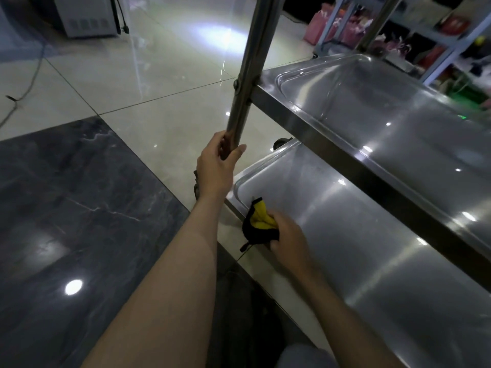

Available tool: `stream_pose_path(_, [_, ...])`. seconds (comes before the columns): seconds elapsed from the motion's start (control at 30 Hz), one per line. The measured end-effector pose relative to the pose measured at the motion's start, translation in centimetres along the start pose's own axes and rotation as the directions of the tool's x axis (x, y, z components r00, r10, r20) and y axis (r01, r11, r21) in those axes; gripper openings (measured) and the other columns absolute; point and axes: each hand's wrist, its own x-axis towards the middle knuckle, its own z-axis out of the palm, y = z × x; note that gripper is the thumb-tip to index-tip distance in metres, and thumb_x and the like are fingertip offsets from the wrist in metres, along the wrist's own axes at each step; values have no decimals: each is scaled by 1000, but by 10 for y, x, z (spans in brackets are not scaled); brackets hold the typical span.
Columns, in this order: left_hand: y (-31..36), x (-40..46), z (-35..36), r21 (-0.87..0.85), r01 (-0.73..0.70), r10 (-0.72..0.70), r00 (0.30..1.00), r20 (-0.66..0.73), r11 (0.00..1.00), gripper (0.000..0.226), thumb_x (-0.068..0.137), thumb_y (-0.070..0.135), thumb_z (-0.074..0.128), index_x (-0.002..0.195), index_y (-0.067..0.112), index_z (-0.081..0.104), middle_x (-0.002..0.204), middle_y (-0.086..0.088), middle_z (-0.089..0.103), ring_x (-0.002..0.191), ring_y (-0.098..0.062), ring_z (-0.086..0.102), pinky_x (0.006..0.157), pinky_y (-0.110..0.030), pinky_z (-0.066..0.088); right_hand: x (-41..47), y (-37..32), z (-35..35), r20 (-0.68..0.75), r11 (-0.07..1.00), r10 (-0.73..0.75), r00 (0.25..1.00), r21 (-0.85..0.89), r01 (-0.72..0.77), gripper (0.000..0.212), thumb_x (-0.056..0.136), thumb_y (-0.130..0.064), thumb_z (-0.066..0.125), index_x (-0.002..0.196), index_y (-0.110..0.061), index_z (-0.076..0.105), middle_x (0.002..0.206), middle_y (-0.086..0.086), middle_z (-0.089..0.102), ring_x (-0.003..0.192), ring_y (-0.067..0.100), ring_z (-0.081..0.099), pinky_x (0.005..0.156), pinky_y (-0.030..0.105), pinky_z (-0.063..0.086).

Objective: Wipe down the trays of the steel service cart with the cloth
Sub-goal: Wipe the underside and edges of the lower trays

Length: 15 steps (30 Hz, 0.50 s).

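The steel service cart fills the right half of the head view. Its upper tray (393,120) is shiny and bare; the lower tray (345,229) lies beneath and nearer me. My left hand (216,167) grips the cart's upright steel post (249,62) just below the upper tray's corner. My right hand (288,235) holds a bunched yellow and black cloth (259,221) at the near left corner of the lower tray, the cloth hanging partly over the tray's rim.
Glossy pale floor tiles (132,75) stretch ahead, with a dark marble slab (66,208) at the left. A white appliance (85,17) with a trailing cable stands far left. A shelf rack (425,30) with pink bags and goods stands behind the cart.
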Motion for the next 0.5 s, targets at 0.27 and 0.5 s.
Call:
stream_pose_path(0.27, [45, -10, -1, -5, 218, -218, 976, -9, 976, 34, 98, 17, 68, 131, 16, 61, 112, 7, 63, 109, -14, 61, 97, -29, 53, -95, 65, -40, 104, 991, 133, 986, -3, -134, 69, 93, -24, 45, 142, -69, 25, 147, -3, 48, 135, 14, 46, 116, 36, 37])
stream_pose_path(0.5, [123, -27, -60, 378, 404, -516, 813, 270, 833, 42, 99, 16, 63, 140, 15, 53, 127, -3, 60, 110, -22, 61, 88, -34, 52, -124, -49, -96, 330, 942, 297, 896, 53, -332, 57, 84, -6, 52, 139, -23, 54, 137, 0, 60, 127, 18, 58, 104, 15, 42])
